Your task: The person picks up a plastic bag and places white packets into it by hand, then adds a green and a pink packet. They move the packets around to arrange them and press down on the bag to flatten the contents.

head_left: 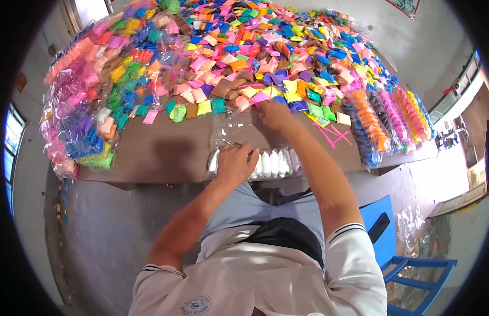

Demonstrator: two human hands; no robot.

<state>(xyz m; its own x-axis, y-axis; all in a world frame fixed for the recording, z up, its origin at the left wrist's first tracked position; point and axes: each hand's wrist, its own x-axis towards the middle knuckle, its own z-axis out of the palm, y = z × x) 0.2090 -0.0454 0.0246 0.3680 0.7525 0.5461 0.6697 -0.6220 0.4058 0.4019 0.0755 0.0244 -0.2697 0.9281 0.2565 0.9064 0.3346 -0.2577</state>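
Note:
A clear plastic bag (231,129) lies flat at the table's front edge, with a row of white packets (273,164) in its near part. My left hand (236,162) rests on the left end of that row, its fingers bent over the bag; whether it grips the plastic is unclear. Farther forward, my right hand (273,114) reaches to the near edge of the heap of coloured packets (255,63). Its fingers are closed near a pink packet (259,98), and what they hold is too small to make out.
Filled bags of coloured packets stand at the left (76,116) and right (371,124) of the brown table (165,152). Pink strips (333,137) lie right of my right arm. A blue chair (418,284) and a dark phone (379,227) are at the lower right.

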